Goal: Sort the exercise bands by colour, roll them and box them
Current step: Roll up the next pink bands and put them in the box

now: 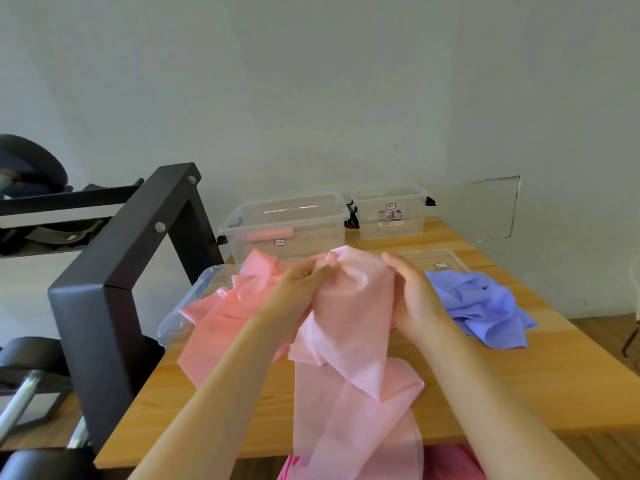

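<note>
I watch both hands meet over the middle of the light wooden table [540, 382], holding up a pale pink sheer exercise band [349, 306]. The left hand [298, 289] pinches a bunched fold at the band's top, fingertips pressed together on it. The right hand [415, 303] is wrapped around the band's 3 o'clock edge, fingers curled on the material. From the hands the band falls toward 6 o'clock, over the near table edge and out of view.

At 9 o'clock of the hands a salmon-pink exercise band heap [225, 306] lies crumpled, partly on a clear flat plastic lid [180, 320]. At 3 o'clock a lavender-blue exercise band heap [481, 303] rests on the table, touching a second clear lid [433, 259] that carries a small white label; I cannot read its print.

At 12 o'clock stands a clear plastic storage box [329, 220] with a rolled salmon-pink band [270, 234] inside and a small label on its front wall, too small to read. Just beside it at 1 o'clock is a smaller clear box with black clips [412, 220]; its front sticker shows a picture and a barcode-like strip, the wording illegible.

A black metal rack [114, 271] stands at 9 o'clock of the table.
</note>
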A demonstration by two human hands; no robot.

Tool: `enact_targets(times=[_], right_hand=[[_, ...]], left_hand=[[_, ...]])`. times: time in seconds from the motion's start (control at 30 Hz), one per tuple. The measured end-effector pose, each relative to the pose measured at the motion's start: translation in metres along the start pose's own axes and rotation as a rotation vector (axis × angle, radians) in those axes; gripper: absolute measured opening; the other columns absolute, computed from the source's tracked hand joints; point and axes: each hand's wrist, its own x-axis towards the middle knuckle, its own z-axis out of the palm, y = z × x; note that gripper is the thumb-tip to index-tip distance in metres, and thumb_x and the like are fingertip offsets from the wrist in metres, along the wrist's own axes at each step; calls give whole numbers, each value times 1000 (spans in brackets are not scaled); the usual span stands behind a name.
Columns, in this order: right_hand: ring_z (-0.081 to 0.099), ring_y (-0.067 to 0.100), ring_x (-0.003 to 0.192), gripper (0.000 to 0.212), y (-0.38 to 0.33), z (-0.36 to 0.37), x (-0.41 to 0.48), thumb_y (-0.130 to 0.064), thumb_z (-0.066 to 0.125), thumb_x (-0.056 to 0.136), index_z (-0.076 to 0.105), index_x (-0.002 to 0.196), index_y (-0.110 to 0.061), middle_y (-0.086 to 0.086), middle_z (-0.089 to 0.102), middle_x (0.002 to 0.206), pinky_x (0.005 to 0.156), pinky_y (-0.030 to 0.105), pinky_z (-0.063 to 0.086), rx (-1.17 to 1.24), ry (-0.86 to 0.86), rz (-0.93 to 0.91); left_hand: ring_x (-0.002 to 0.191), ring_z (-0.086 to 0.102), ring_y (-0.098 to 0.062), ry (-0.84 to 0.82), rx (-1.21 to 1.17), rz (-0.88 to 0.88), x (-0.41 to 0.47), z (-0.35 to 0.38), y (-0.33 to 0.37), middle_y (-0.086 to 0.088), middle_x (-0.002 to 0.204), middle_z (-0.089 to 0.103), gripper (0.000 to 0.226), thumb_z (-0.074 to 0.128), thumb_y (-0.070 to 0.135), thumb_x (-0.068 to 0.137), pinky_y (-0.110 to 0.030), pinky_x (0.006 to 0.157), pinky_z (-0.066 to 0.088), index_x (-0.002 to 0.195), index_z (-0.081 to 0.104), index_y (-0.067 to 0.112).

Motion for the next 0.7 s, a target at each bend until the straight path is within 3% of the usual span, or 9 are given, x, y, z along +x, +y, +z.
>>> enact_targets(times=[0.1,0.17,0.23,0.3,0.4,0.47,0.53,0.6,0.7], right_hand=[[62,19,67,23,1,-13,-2,-24,50,95,61,77,-14,7,62,76,68,32,44,157,-3,61],[62,19,64,23,1,-16,-5,-27,54,89,61,70,-15,6,60,73,68,33,42,160,-28,49],[58,21,62,26,0,-15,-6,-39,64,76,58,64,-17,4,58,66,65,34,38,117,-70,47],[60,24,70,42,-2,-15,-6,-54,74,63,61,76,-17,7,61,74,66,34,40,54,-134,99],[69,24,84,59,-4,-14,-9,-61,64,71,72,100,-11,11,71,94,72,32,51,57,-252,230],[70,24,90,74,-4,-9,-17,-62,76,64,66,118,-12,10,71,103,73,33,55,80,-354,319],[69,26,91,94,-2,-3,-17,-59,84,57,55,133,-12,11,70,106,72,34,56,111,-455,320],[67,25,91,93,-1,3,-13,-60,83,60,56,132,-7,10,67,103,76,34,53,124,-456,262],[55,27,123,73,-4,8,-3,-59,73,74,59,132,-18,12,58,133,108,43,36,132,-369,203]], left_hand=[[76,58,-23,36,-140,-50,-7,-7,-9,-13,84,59,18,56,21,97,-23,57,50,94,59,4],[59,60,-17,-5,-218,-47,-13,-7,-6,-7,72,62,15,53,16,98,-19,43,46,88,56,5],[50,59,-14,-61,-312,-35,-15,-10,-3,-7,66,59,16,57,16,93,-19,42,45,86,51,2],[60,61,-20,-98,-368,0,-17,-11,1,-19,86,55,44,65,26,90,-22,49,49,108,49,-10],[87,66,-31,-125,-388,61,-17,-10,11,-27,115,52,72,65,40,85,-34,68,57,132,44,-11],[103,61,-34,-150,-364,112,-12,-11,18,-25,118,55,75,73,46,78,-40,84,55,128,51,-6],[105,57,-33,-209,-335,141,-9,-12,29,-20,114,57,54,77,45,75,-39,88,51,110,63,6],[104,57,-33,-266,-317,133,-9,-12,38,-19,111,59,30,68,34,82,-38,87,52,103,68,12],[96,56,-33,-272,-187,120,-9,-14,41,-21,102,59,40,64,30,76,-36,79,49,105,62,2]])
